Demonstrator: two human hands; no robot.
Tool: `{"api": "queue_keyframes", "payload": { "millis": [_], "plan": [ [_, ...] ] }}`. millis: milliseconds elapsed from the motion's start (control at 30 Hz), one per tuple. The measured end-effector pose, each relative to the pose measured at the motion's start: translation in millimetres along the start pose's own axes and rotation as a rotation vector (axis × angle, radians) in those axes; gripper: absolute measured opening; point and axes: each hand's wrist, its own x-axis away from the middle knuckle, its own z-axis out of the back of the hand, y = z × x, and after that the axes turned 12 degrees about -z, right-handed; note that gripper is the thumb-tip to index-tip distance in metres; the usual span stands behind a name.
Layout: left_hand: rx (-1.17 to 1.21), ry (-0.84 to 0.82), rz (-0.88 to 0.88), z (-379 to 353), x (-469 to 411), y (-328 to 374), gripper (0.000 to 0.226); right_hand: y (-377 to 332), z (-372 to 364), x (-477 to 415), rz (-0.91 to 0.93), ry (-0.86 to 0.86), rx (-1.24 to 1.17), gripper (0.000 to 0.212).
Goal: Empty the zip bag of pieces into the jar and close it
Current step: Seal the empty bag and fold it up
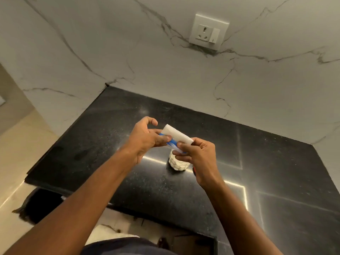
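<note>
1. Both hands up over the black counter point(114, 137), holding the zip bag point(176, 138) between them, off the surface.
2. Left hand point(145, 138): thumb + fingers pinched on the bag's left end, by the blue zip strip. Index curled up above, not touching the bag.
3. Right hand point(197, 154): thumb + fingertips pinched on the bag's lower right end, at the blue strip. Other fingers curled in under.
4. Bag: white/frosted w/ blue band along the near edge, tilted, left end higher, right end lower. Contents not visible; can't tell if the zip is open or shut.
5. Jar point(177, 162): white, bumpy scale-like surface, upright on the counter abt mid-surface, directly below the bag's right end and partly hidden by the right hand. Mouth and any lid hidden, can't tell.
6. Small red bit point(193, 171) shows just beside the jar, behind the right wrist; too little visible to ID.
7. Counter's far edge meets a white marble-look wall w/ a socket + switch plate point(208, 32) high up, right of centre.
8. Near the counter's left near corner: tan floor point(24, 155) below.
</note>
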Motion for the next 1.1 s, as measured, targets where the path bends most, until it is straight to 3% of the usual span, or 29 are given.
{"api": "queue_keyframes", "payload": {
  "millis": [100, 200, 300, 467, 633, 833, 1000, 1100],
  "plan": [
    [-0.041, 0.095, -0.022, 27, 11, -4, 0.053, 13, -19, 5, 0.115, -0.085, 0.207, 0.019],
    [-0.084, 0.119, 0.012, 65, 29, -5, 0.055, 24, -42, 13, 0.086, -0.144, 0.225, 0.015],
    [-0.027, 0.177, 0.002, 106, 54, -8, 0.055, 37, -80, 22, -0.056, -0.214, 0.038, 0.012],
    [-0.019, 0.412, -0.047, 185, 97, -21, 0.044, 73, -165, 54, -0.345, -0.337, -0.265, 0.012],
    [-0.118, 0.61, -0.026, 292, 152, -44, 0.032, 114, -263, 93, -0.492, -0.335, -0.259, 0.027],
    [-0.146, 0.708, 0.137, 398, 201, -103, 0.023, 172, -372, 114, -0.526, -0.394, -0.133, 0.019],
    [-0.16, 0.722, 0.302, 465, 220, -172, 0.029, 247, -453, 89, -0.65, -0.287, -0.038, 0.032],
    [-0.178, 0.73, 0.424, 500, 226, -227, 0.028, 316, -487, 48, -0.763, -0.191, 0.074, 0.029]
  ]
}}
